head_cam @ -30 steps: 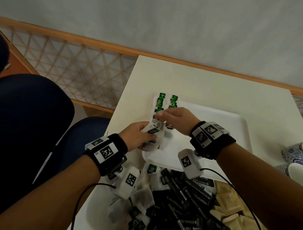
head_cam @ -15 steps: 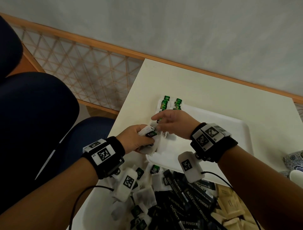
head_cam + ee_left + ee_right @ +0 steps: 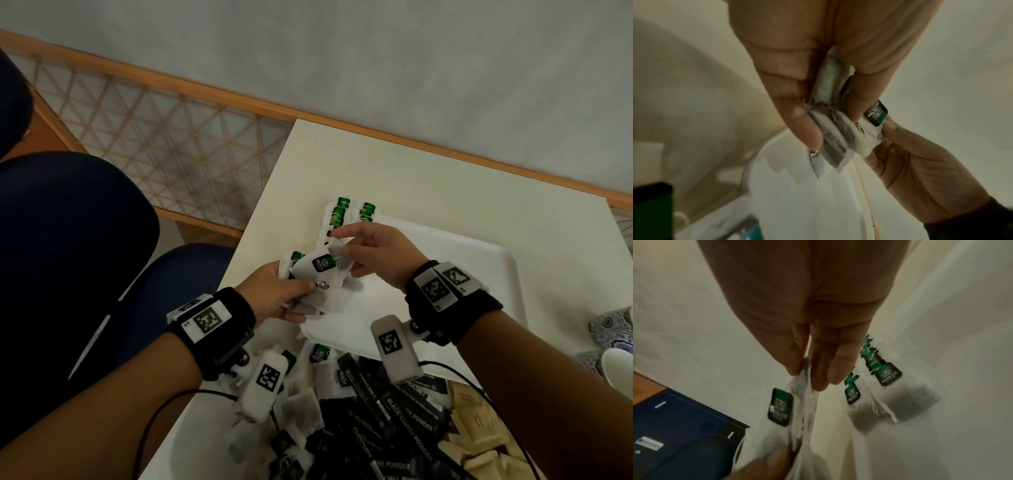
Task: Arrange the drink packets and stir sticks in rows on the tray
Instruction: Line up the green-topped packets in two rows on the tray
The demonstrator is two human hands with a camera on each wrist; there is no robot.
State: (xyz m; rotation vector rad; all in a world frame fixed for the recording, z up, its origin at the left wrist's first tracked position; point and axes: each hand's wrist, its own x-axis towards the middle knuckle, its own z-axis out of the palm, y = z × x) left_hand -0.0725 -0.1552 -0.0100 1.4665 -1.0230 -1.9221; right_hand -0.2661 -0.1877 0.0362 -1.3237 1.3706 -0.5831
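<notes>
Left hand (image 3: 274, 294): clenched round a bunch of white tea bags (image 3: 315, 291), thumb on top, held just above the near-left corner of the white tray (image 3: 479, 260). The left wrist view confirms several bags pressed between thumb and fingers (image 3: 803, 123).

Right hand (image 3: 380, 253): thumb and fingertips pinch the top edge of the uppermost tea bag (image 3: 329, 263) of that bunch, the one with a black-and-green "GREEN TEA" tag. The right wrist view shows the fingers (image 3: 824, 369) closed on the bag's paper edge; the image is blurred, so whether the string is also caught cannot be determined.

Task items on tray: two short columns of green-tagged tea bags (image 3: 352, 214) lie at the tray's far-left corner, at 12 o'clock from the hands, overlapping like tiles. In the right wrist view they (image 3: 888, 386) lie flat on the tray, tags pointing away.

Stock: at 6 o'clock from the tray, a white container (image 3: 191, 442) holds loose tea bags, black "BLACK COFFEE POWDER" and "CHOCMET" stick packets (image 3: 394, 411), and tan packets (image 3: 479, 442) at its right end.

Surroundings: tray and container sit on a cream tabletop (image 3: 428, 171). A patterned blue-and-white cup (image 3: 613, 325) stands at 3 o'clock by the frame edge. A dark blue chair (image 3: 68, 240) stands to the left, beside the tabletop.
</notes>
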